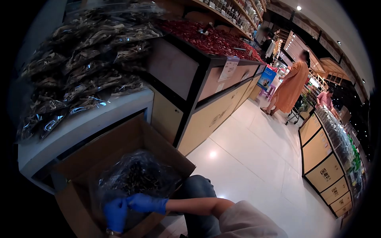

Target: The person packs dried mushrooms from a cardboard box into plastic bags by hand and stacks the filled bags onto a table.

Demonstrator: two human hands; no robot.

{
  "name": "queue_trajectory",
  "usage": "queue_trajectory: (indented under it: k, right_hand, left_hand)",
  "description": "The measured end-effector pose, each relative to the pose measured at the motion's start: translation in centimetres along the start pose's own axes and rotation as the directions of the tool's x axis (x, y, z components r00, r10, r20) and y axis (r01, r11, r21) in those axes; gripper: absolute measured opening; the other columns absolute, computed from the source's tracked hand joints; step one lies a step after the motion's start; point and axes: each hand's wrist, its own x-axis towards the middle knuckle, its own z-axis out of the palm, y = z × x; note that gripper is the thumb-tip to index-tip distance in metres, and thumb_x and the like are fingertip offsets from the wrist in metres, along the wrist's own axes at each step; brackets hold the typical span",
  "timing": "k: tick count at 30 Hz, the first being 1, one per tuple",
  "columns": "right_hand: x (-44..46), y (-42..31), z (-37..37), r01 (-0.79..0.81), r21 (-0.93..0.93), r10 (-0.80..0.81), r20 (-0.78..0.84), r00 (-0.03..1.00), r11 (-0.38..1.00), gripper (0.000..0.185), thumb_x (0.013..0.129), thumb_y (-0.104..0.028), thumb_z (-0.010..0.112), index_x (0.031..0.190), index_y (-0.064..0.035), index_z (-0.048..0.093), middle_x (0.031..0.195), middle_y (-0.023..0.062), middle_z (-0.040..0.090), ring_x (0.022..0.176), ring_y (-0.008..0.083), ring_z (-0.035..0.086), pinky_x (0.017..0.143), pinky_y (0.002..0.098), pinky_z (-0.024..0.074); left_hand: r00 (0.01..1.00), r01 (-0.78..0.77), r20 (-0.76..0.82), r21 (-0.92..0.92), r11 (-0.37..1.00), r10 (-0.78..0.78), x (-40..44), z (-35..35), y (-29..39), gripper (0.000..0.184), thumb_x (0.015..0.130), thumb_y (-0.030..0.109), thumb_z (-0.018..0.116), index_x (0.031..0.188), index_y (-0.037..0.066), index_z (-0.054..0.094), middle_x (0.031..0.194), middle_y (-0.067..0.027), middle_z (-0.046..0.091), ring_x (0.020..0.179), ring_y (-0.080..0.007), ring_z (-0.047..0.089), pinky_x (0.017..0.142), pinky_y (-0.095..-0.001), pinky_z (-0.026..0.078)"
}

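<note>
A cardboard box stands open at the lower left, with a clear plastic bag inside it. Dark dried pieces show through the bag's mouth. Both my hands wear blue gloves and meet at the near edge of the bag. My left hand is closed at the bag's rim, with a watch at its wrist. Fingertips of my right hand are pinched together beside it, on the plastic. What exactly lies between the fingers is too small to make out.
Bagged dried goods are piled on a white stand behind the box. A counter holds red dried goods. A person in orange stands in the aisle. Another counter stands right, a person in pink beyond.
</note>
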Motion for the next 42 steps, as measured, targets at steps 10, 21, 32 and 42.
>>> queue_trajectory:
  k: [10,21,32,42]
  right_hand:
    - [1.2,0.0,1.9,-0.124,0.98,0.336,0.171,0.926,-0.155,0.022,0.096,-0.013,0.042,0.095,-0.0024,0.061,0.093,-0.003,0.061,0.081,0.0106,0.052,0.078,0.0263,0.0445]
    - [2.1,2.0,-1.1,-0.364,0.794,0.417,0.156,0.896,0.487,0.035,0.098,-0.02,0.04,0.125,-0.0023,0.052,0.129,0.0119,0.053,0.12,0.0216,0.048,0.104,0.0344,0.0358]
    - [2.5,-1.1,-6.1,-0.275,-0.55,0.175,-0.228,0.958,0.789,0.095,0.078,-0.06,0.057,0.147,-0.0092,0.017,0.145,0.0242,0.028,0.136,0.0436,0.018,0.111,0.0525,0.0155]
    - [1.9,1.2,-4.0,0.133,-0.964,0.025,0.143,0.989,0.231,0.086,0.07,-0.054,0.066,0.145,-0.0354,0.027,0.145,0.0299,0.022,0.13,0.0506,0.026,0.108,0.0574,0.016]
  left_hand:
    - [0.971,-0.208,-0.071,0.215,0.954,0.227,0.6,-0.5,1.2,0.025,0.083,0.02,0.061,0.063,0.005,0.058,0.06,-0.0144,0.057,0.051,-0.031,0.055,0.05,-0.0385,0.042]
    - [0.89,-0.446,0.051,0.312,0.839,0.454,-0.7,0.6,2.4,0.025,0.075,0.019,0.064,0.054,0.009,0.056,0.053,-0.0136,0.054,0.043,-0.0295,0.051,0.045,-0.0368,0.041]
    - [0.851,-0.456,0.369,0.17,0.873,0.373,-2.4,2.6,3.4,0.026,0.085,0.032,0.059,0.095,0.009,0.068,0.088,-0.0129,0.067,0.075,-0.0314,0.062,0.067,-0.0401,0.05]
    - [0.713,-0.696,0.302,0.19,0.693,0.633,-1.9,0.2,2.4,0.055,0.074,0.035,0.069,0.126,0.02,0.056,0.123,-0.011,0.056,0.112,-0.0279,0.053,0.091,-0.0401,0.044]
